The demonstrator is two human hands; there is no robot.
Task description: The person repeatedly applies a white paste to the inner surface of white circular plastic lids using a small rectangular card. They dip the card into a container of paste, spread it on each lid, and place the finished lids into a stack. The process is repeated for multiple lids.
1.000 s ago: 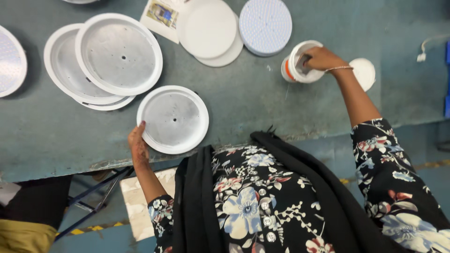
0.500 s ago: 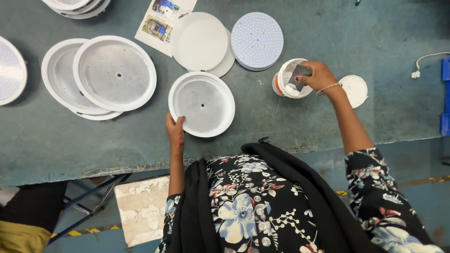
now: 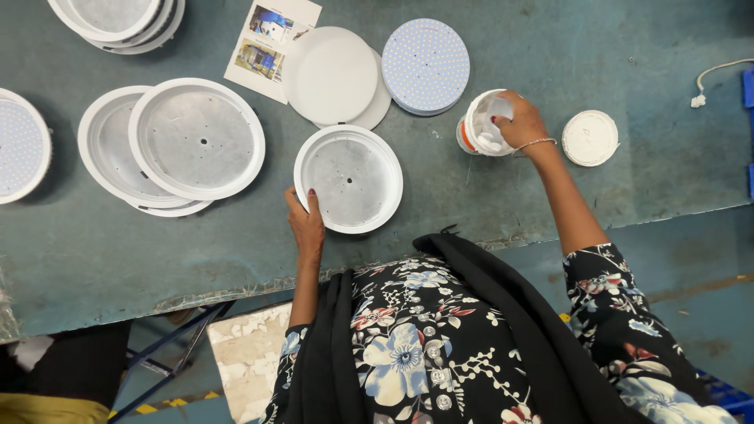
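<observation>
A round white lamp housing with a grey metal inside [image 3: 349,178] lies flat on the blue-green bench [image 3: 550,47] right in front of me. My left hand [image 3: 305,222] grips its near left rim. Off to the right, my right hand [image 3: 519,121] reaches into an open white tub of white paste [image 3: 482,126], fingers closed on something small and white that I cannot make out. The tub's white lid [image 3: 590,137] lies just right of that hand.
Two more housings [image 3: 169,145] are stacked at the left, and others sit at the top left [image 3: 118,20]. Plain white discs [image 3: 334,74], a dotted light panel [image 3: 425,66] and a printed sheet [image 3: 272,43] lie at the back. Another dotted panel [image 3: 20,145] shows at the left edge.
My left hand has slid the housing rightward to the middle in front of me. My right hand has stayed at the tub.
</observation>
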